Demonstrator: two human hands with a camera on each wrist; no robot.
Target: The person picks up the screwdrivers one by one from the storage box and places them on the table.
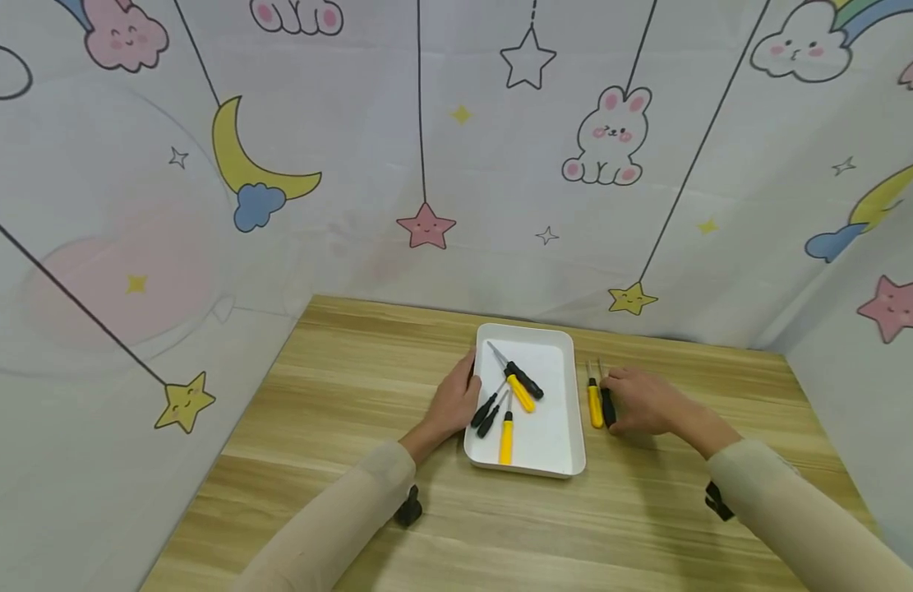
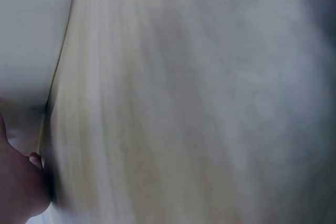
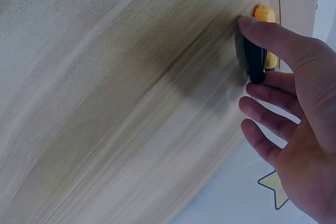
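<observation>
A white tray stands on the table, and my left hand holds its left side, thumb over the rim. In the left wrist view this hand is partly cut off beside the tray's wall. Right of the tray, my right hand pinches a black-handled screwdriver between thumb and forefinger. The right wrist view shows the black handle along the thumb, the other fingers spread apart. A yellow-handled screwdriver lies just left of it, partly hidden by the black one in the right wrist view.
Inside the tray lie several screwdrivers, among them a large black one, a yellow one and a small black one. The wooden table meets a printed cloth at the back and right.
</observation>
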